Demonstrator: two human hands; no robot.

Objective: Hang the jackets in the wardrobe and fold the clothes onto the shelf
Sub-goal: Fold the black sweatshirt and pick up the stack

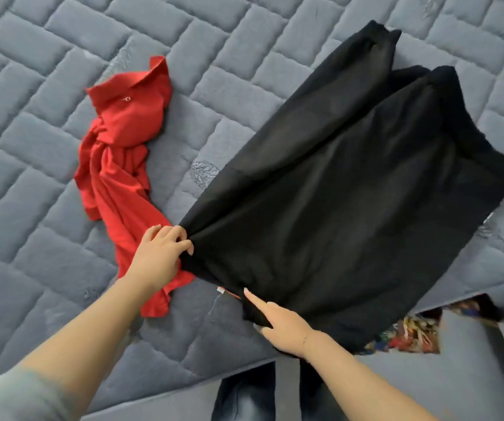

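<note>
A black garment lies spread across the grey quilted mattress, its sleeves folded in toward the far end. My left hand grips the garment's near left corner, fingers curled into the bunched cloth. My right hand holds the near edge, index finger stretched along the fabric and the other fingers tucked under it. A crumpled red polo shirt lies to the left of the black garment, its lower part under my left wrist.
The mattress edge runs across the bottom right, with the floor and a patch of multicoloured fabric below it. My jeans-clad legs stand against the bed. A small white label sits near the garment's hem.
</note>
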